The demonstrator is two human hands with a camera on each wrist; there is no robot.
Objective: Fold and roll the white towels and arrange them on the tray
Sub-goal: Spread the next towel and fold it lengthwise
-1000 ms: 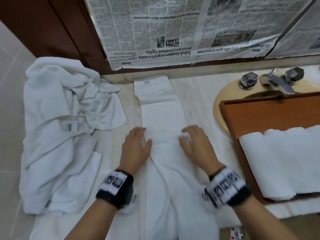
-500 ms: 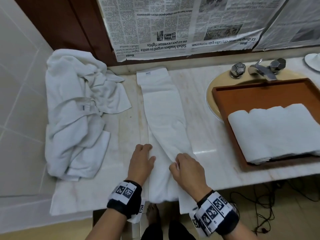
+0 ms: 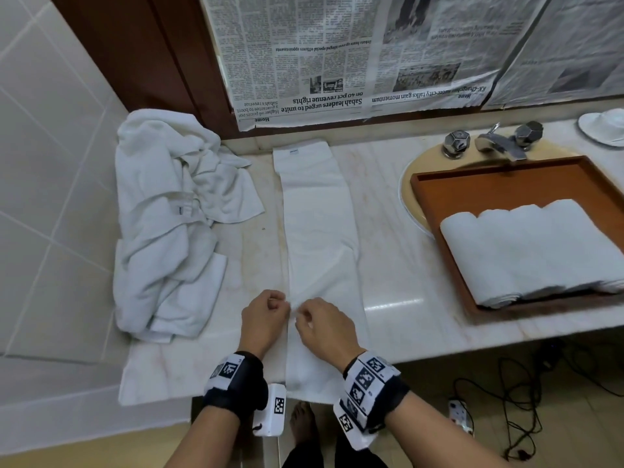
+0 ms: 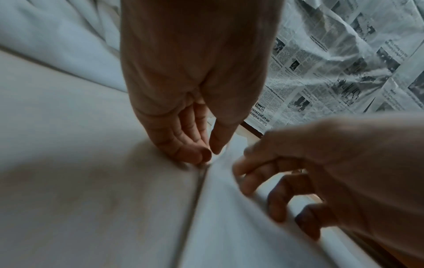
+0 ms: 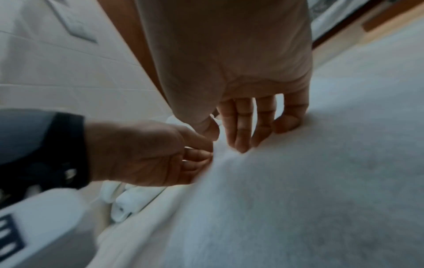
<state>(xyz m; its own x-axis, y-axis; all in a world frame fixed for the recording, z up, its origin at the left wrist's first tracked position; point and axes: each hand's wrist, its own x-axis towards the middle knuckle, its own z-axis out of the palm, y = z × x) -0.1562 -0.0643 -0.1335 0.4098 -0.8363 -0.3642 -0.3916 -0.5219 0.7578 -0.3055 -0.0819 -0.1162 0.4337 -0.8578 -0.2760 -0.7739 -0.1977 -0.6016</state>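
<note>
A long folded white towel [image 3: 320, 231] lies on the marble counter [image 3: 405, 265], running from the back wall to over the front edge. My left hand [image 3: 282, 304] pinches the towel's left edge near the counter front; the left wrist view shows thumb and fingers [image 4: 195, 156] closed on that edge. Right beside it, my right hand [image 3: 300, 315] sits on the towel with curled fingers [image 5: 241, 145] gripping the cloth. A brown wooden tray [image 3: 439, 184] at the right holds several rolled white towels [image 3: 526, 251].
A heap of crumpled white towels [image 3: 162, 231] fills the counter's left side by the tiled wall. The tray sits over a sink with a chrome faucet [image 3: 496, 143]. Newspaper [image 3: 337, 62] covers the back wall. A white dish [image 3: 604, 126] is far right. Cables [image 3: 506, 400] lie on the floor.
Both hands slid down the towel toward the counter's front edge. They went from lying flat on the cloth to curled, close together at its left edge.
</note>
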